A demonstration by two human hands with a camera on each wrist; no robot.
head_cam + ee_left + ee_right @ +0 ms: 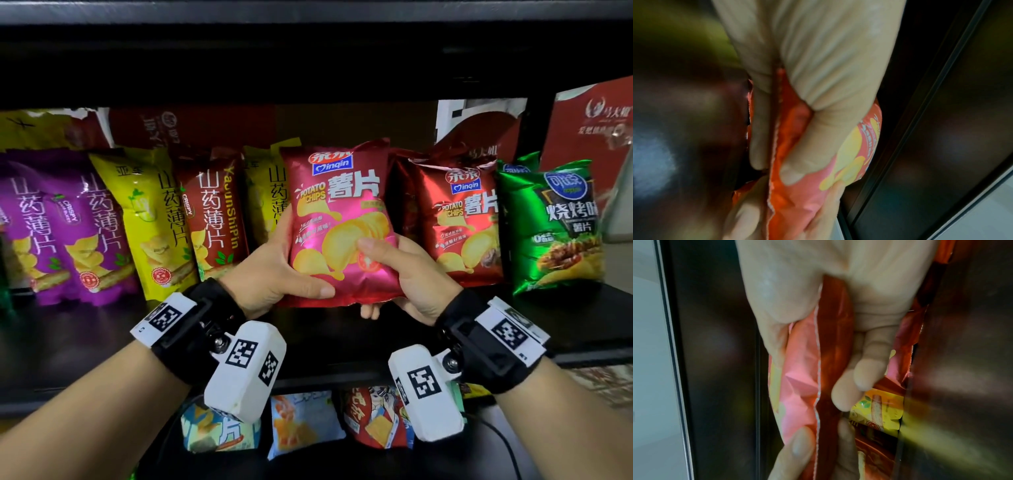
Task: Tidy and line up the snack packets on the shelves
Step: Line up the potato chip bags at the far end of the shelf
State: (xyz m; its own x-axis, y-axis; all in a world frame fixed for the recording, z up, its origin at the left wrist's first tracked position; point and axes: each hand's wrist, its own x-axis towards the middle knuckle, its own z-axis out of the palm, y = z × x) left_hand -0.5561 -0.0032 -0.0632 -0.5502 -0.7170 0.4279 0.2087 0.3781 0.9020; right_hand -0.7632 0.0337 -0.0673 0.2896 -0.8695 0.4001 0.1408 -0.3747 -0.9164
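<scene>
- Both hands, left hand (274, 270) and right hand (404, 277), pinch the pink chip packet (342, 219) by its lower corners, thumbs in front.
- It hangs upright before the shelf (85, 329), likely to square it beside the red packet (462, 219).

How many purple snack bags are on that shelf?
2, both at the shelf's left end: one purple bag at the picture's edge, the other purple bag beside it, overlapping. More may hide behind.
</scene>
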